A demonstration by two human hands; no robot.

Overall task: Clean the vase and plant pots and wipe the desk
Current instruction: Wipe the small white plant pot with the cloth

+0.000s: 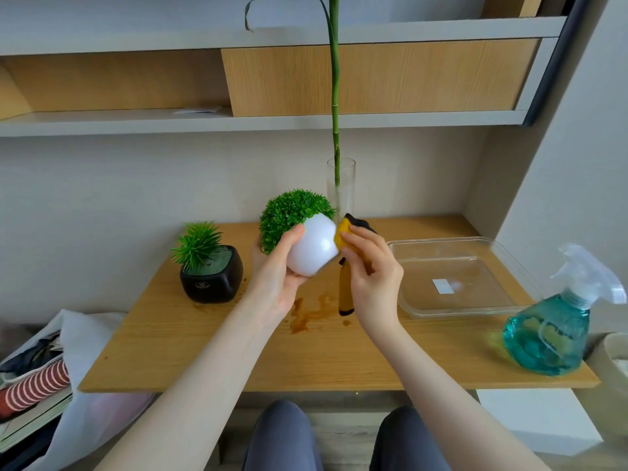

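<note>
— Round white plastic pot [314, 248] with the bushy green artificial plant is where right now?

— Up off the tabletop [204, 355], tilted so the greenery leans away to my left. My left hand [277, 266] cups it from below and behind, thumb curled over its upper side, fingers wrapped round the far side.

— And your other hand?

— My right hand [372, 277] pinches a yellow cloth with a dark edge [343, 237], pressing it against the pot's right side. A strip of that cloth hangs down beneath my palm, its tip close over the wood; whether it touches I cannot tell.

— What else lies around?

— Left of my left hand stands a squat glossy black pot with a spiky green plant [212, 275], upright on the wood. Just behind my hands is a tall clear glass cylinder vase [341, 185] holding one long green bamboo stalk [335, 96] that rises past the shelves [136, 122]. Below my wrists a brown sticky-looking spill [306, 316] stains the wood. Right of my right hand sits a shallow clear rectangular tray [506, 263] with a small white label on its base, and further right, near the tabletop's front corner, a clear spray bottle of teal liquid [552, 334] with a pale trigger head.
</note>
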